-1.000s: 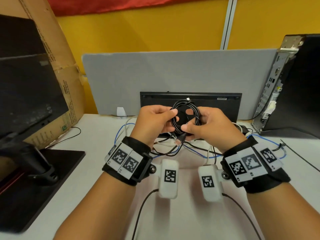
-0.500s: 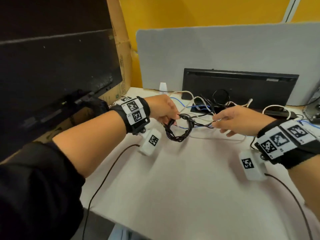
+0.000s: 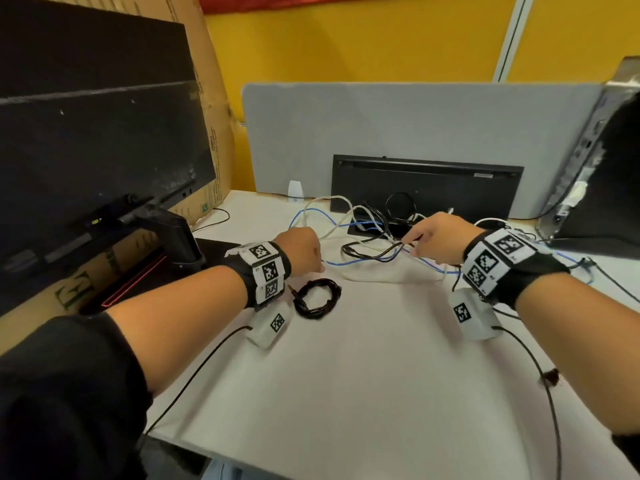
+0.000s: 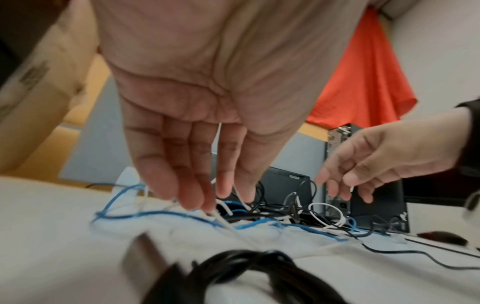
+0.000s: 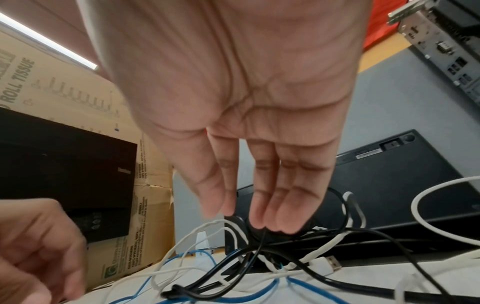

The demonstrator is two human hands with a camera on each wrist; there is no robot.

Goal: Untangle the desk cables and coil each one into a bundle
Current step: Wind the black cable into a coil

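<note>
Nearest on the white desk (image 3: 363,375) lies a coiled black cable bundle (image 3: 317,298), set down flat and held by nobody, just in front of the left wrist. The left hand (image 3: 300,250) hovers above and a little beyond it; from the wrist view its fingers (image 4: 182,185) hang down fairly straight and loose, the tips close over a thin white cable (image 4: 228,223), though whether they touch it is hard to tell. Nothing is in that hand.

Across from it, the right hand (image 3: 438,242) reaches into the tangle (image 3: 367,237) of black, white and blue cables spread over the middle of the desk. From above, its thumb and forefinger appear to pinch a black cable (image 3: 375,252) whose loop trails leftward on the desk; the wrist view shows the fingertips (image 5: 280,224) bunched right at a knot of black strands. The blue cable (image 3: 346,263) runs on the desk between the two hands.

Beyond the tangle a black keyboard (image 3: 426,187) leans upright against a grey divider (image 3: 398,126). A monitor (image 3: 97,140) stands at the left, backed by a cardboard box (image 3: 211,109).
</note>
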